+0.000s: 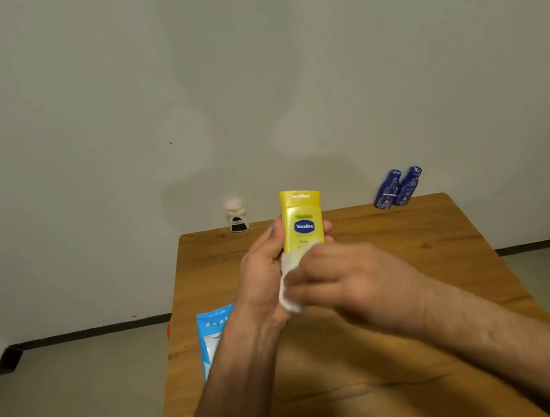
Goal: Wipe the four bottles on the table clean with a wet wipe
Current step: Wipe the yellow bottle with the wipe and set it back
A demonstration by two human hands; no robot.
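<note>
Left hand (265, 274) grips our yellow bottle (302, 220) upright above the worktop (410, 261), long axis 6-to-12; right hand (340, 281) pinches the bunched wet wipe (289, 289) against its 6 o'clock end, so we judge the next stroke runs toward 12.

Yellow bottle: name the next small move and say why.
Probably slide the wet wipe up the yellow bottle toward its cap: the right hand holds the wipe against the lower part only, while the left hand grips the bottle upright.
</note>
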